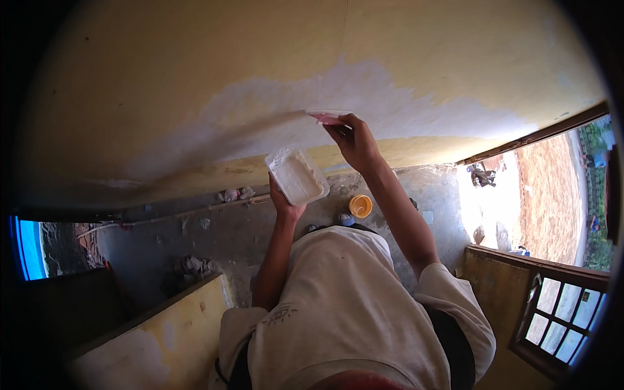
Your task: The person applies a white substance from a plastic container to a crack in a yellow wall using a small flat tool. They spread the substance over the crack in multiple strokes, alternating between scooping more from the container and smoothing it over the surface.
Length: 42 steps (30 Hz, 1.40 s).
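Note:
My left hand (284, 203) is wrapped round the side of a white rectangular plastic tub (312, 197), which is tilted so its inside shows. White paste coats the tub's bottom and walls. Higher up and to the right, my right hand (355, 144) pinches a flat pinkish-red spreader (328, 119). The spreader's far edge lies at the wall (260, 58); whether it presses on the surface I cannot tell. Around it, a broad whitish patch (370, 91) covers part of the yellow wall.
An orange bucket (360, 206) stands on the grey floor (416, 185) near my feet. A long pole (195, 213) lies along the wall's base beside crumpled bags (235, 194). A low yellow partition (162, 325) is at the left, a bright doorway (500, 195) and paned window (559, 318) at the right.

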Available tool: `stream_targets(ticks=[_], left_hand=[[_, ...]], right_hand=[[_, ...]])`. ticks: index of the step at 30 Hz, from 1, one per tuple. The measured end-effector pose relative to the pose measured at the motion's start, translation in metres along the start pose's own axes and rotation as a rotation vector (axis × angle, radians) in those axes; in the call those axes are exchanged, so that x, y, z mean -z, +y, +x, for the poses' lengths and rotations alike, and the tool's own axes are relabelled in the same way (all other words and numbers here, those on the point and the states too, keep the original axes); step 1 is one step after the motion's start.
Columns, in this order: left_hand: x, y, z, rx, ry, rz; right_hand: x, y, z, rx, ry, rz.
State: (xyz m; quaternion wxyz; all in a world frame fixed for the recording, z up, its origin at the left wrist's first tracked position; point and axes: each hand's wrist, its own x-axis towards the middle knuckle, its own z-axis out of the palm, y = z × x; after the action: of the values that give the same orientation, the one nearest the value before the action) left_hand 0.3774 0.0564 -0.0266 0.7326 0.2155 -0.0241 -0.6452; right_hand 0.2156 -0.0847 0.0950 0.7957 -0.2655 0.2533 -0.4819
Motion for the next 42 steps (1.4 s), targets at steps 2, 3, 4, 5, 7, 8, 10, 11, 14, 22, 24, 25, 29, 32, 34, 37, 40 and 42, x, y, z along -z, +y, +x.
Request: stream_targets(ticks=[2,3,4,5,7,8,10,11,14,22,24,25,29,32,34,37,40,42], left_hand=[[0.008,0.003,0.003,0.005,-0.027,0.004],[0.009,0.003,0.005,0.001,-0.029,-0.005],[0.010,0.004,0.005,-0.002,-0.028,-0.014],[0.010,0.003,0.006,-0.011,-0.024,-0.016],[0.011,0.005,0.006,-0.024,-0.013,-0.017],[0.011,0.005,0.005,-0.023,-0.018,-0.024],[0.009,0.003,0.005,-0.017,-0.036,-0.042],[0.009,0.002,0.005,-0.005,-0.025,-0.057],[0.009,0.003,0.005,0.015,0.004,-0.089],[0.008,0.005,0.003,0.028,0.003,-0.062],[0.009,0.007,0.004,0.038,-0.038,-0.051],[0.008,0.008,0.004,0.043,-0.059,-0.045],[0.007,0.006,0.005,0.053,-0.073,-0.040],[0.005,0.006,0.005,0.064,-0.074,-0.041],[0.004,0.007,0.004,0.079,-0.088,-0.030],[0.002,0.005,0.005,0.042,-0.020,-0.039],[0.006,0.006,0.005,0.033,-0.019,-0.037],[0.010,0.007,0.005,0.050,-0.054,-0.042]], right_hand=[[-0.014,-0.029,0.023,-0.015,0.027,0.235],[-0.027,-0.052,0.028,-0.005,0.050,0.296],[-0.048,-0.070,0.022,0.005,0.037,0.270],[-0.066,-0.088,0.015,0.016,0.024,0.240],[-0.089,-0.103,-0.002,0.124,-0.016,0.174],[-0.099,-0.107,-0.015,0.175,-0.034,0.158],[-0.100,-0.107,-0.034,0.262,-0.072,0.110],[-0.090,-0.101,-0.039,0.266,-0.064,0.093],[-0.046,-0.060,-0.042,0.219,-0.011,0.045],[-0.003,-0.006,-0.004,0.059,-0.009,-0.026],[-0.036,-0.035,-0.002,0.174,0.003,0.000],[-0.057,-0.053,-0.006,0.215,0.008,-0.026],[-0.101,-0.100,-0.023,0.282,-0.068,0.092],[-0.109,-0.095,-0.043,0.385,-0.087,0.015],[-0.080,-0.078,-0.045,0.339,-0.053,0.085],[-0.026,-0.027,-0.037,0.090,0.003,-0.019],[-0.020,0.001,-0.028,0.052,0.031,-0.206],[-0.021,-0.012,-0.011,0.122,-0.039,-0.157]])
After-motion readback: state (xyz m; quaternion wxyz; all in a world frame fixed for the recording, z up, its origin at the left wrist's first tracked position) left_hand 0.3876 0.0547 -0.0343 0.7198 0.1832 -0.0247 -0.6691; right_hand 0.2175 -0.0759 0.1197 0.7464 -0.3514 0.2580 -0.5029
